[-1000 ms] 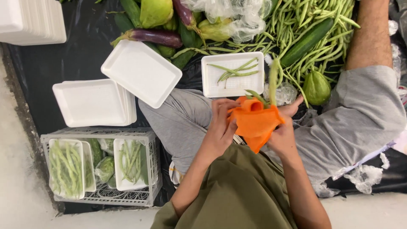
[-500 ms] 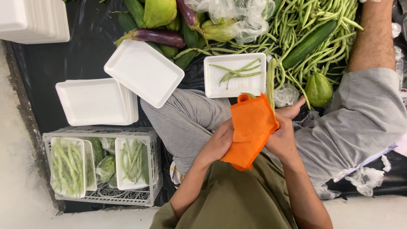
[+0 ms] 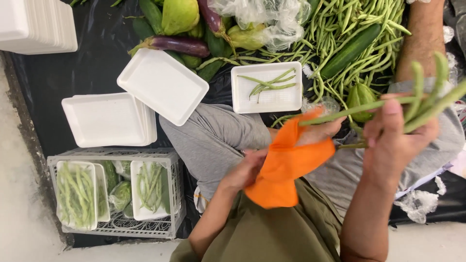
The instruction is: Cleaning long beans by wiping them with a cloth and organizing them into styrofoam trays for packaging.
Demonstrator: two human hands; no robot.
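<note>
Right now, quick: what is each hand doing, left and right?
Left hand: closed on the orange cloth.
Right hand: closed around a bunch of green beans, raised above the lap.

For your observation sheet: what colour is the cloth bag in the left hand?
Plain orange cloth bag, head view.

We see a pale concrete floor [image 3: 19,204] along the left and bottom edges, a black plastic sheet [image 3: 92,68] spread over it, even soft light, no walls or windows in view.
</note>
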